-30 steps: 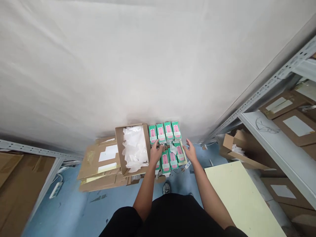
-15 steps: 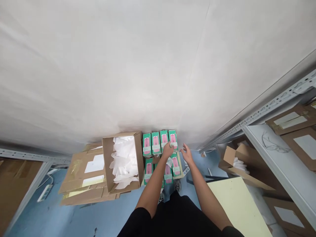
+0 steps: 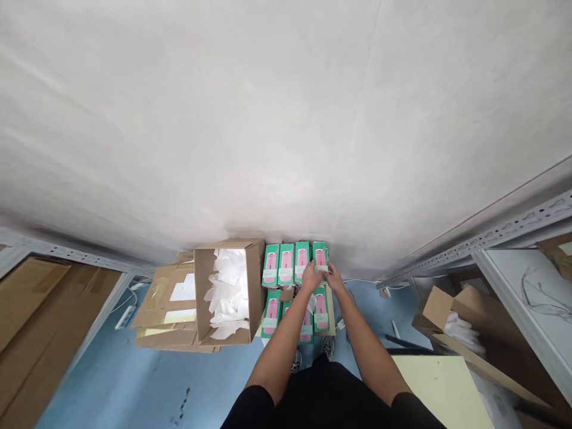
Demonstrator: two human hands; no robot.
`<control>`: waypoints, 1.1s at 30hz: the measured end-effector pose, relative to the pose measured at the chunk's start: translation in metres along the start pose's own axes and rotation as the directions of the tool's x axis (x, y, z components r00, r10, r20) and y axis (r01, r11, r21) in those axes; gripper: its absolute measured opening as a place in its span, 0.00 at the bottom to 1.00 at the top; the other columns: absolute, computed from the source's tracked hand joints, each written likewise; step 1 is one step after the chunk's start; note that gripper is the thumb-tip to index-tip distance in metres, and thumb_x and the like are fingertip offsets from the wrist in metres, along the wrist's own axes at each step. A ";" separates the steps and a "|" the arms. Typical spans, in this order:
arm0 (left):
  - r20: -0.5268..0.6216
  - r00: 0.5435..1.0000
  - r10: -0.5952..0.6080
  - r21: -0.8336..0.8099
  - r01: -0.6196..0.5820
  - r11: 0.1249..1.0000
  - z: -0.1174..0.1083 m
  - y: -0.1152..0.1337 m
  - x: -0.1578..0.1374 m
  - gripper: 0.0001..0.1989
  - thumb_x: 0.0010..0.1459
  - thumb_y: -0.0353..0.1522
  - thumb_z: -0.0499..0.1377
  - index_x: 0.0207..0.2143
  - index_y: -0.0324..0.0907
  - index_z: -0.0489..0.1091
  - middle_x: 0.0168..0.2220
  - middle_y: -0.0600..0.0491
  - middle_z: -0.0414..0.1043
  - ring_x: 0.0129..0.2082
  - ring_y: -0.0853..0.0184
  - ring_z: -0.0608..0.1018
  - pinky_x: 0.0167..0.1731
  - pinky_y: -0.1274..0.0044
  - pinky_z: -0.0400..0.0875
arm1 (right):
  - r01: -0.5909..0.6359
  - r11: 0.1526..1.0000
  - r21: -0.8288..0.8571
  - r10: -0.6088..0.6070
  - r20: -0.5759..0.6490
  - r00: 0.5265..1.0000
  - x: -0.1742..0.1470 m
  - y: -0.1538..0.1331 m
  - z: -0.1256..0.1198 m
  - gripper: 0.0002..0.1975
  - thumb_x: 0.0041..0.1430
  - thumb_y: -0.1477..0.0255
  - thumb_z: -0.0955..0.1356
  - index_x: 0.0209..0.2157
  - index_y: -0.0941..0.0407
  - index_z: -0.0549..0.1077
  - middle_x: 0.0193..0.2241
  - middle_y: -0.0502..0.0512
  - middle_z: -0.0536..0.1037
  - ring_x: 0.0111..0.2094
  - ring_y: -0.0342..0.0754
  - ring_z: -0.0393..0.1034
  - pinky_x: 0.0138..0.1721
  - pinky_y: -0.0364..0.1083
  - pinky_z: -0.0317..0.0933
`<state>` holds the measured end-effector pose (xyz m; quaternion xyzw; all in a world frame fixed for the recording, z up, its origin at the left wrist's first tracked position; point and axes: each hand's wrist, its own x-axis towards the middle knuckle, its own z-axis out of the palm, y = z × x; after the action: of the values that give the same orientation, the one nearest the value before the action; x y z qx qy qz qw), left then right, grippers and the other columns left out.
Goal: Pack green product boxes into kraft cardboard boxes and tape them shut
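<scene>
Several green boxes with pink fronts stand in two rows against the wall. My left hand (image 3: 311,277) is closed at the near left side of the rightmost back-row green-and-pink box (image 3: 320,255). On that box's right near corner, my right hand (image 3: 333,277) is closed too, so both hands are on it. In the front row, another green-and-pink box (image 3: 320,310) lies just below my hands, with a piece of white paper (image 3: 311,304) beside it. My left forearm partly covers the front-row boxes. Exact finger placement is too small to make out.
Left of the rows stands an open carton (image 3: 257,292) holding crumpled white paper (image 3: 230,292). Flattened cardboard (image 3: 167,298) lies beyond it. To the right are a pale yellow panel (image 3: 438,387), an open carton (image 3: 487,316) and a metal shelf (image 3: 513,298).
My right hand has moved left and closed on the rightmost back-row box. My left hand has shifted slightly right onto the same box. The whole view has turned a little.
</scene>
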<state>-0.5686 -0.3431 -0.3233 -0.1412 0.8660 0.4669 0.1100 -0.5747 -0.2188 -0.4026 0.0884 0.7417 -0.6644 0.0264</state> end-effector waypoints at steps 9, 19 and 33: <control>-0.014 1.000 -0.006 0.034 0.006 0.999 -0.018 0.000 -0.013 0.14 0.56 0.25 0.62 0.45 0.42 0.79 0.45 0.47 0.83 0.48 0.58 0.82 0.52 0.71 0.72 | -0.080 0.983 0.164 0.083 -0.007 0.997 -0.010 -0.016 0.004 0.33 0.43 0.62 0.72 0.54 0.56 0.77 0.46 0.59 0.85 0.43 0.57 0.81 0.50 0.59 0.73; -0.112 0.981 0.157 -0.380 -0.189 0.905 -0.034 -0.011 -0.047 0.28 0.52 0.24 0.62 0.58 0.41 0.77 0.54 0.45 0.78 0.54 0.58 0.80 0.58 0.66 0.73 | 0.057 0.994 0.094 -0.044 -0.138 0.989 -0.071 -0.070 0.005 0.34 0.49 0.61 0.73 0.58 0.53 0.75 0.55 0.62 0.81 0.50 0.59 0.78 0.51 0.58 0.74; 0.170 0.911 0.375 -0.598 -0.207 0.774 -0.027 -0.036 -0.130 0.25 0.54 0.29 0.64 0.56 0.40 0.74 0.56 0.41 0.79 0.57 0.57 0.80 0.57 0.66 0.76 | 0.118 0.991 0.065 -0.072 -0.490 0.869 -0.213 -0.078 -0.010 0.26 0.47 0.68 0.72 0.51 0.52 0.76 0.53 0.59 0.82 0.49 0.59 0.78 0.49 0.57 0.74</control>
<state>-0.4365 -0.3664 -0.2945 0.0372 0.6740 0.7296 0.1096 -0.3778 -0.2377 -0.2915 0.2170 0.6962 -0.6550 -0.1978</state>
